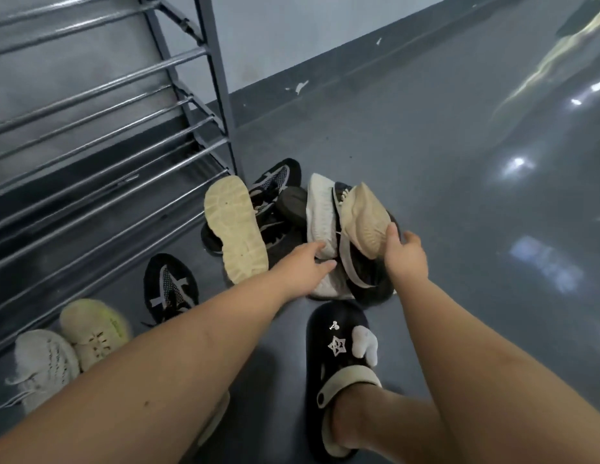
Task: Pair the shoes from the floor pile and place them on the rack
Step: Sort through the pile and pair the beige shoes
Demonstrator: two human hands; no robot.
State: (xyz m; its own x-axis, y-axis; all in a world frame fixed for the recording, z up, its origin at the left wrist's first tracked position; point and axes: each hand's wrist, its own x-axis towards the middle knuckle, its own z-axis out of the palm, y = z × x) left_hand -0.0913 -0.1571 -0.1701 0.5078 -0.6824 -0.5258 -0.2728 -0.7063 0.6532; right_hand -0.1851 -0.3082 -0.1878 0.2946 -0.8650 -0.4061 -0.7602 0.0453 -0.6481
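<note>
My black clog with a white star charm (339,346) stands nearest on the grey floor (426,162). My left hand (303,266) reaches open onto a white knit sneaker (320,212) in the pile. My right hand (407,256) grips a beige knit sneaker (364,216). Beyond stands the grey metal rack (101,128).

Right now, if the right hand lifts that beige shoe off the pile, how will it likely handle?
The beige shoe looks knit and small, so probably light and soft. The right hand grips its ribbed sole edge, which is likely firmer. Since it leans on the white shoe, neighbours may shift.
</note>
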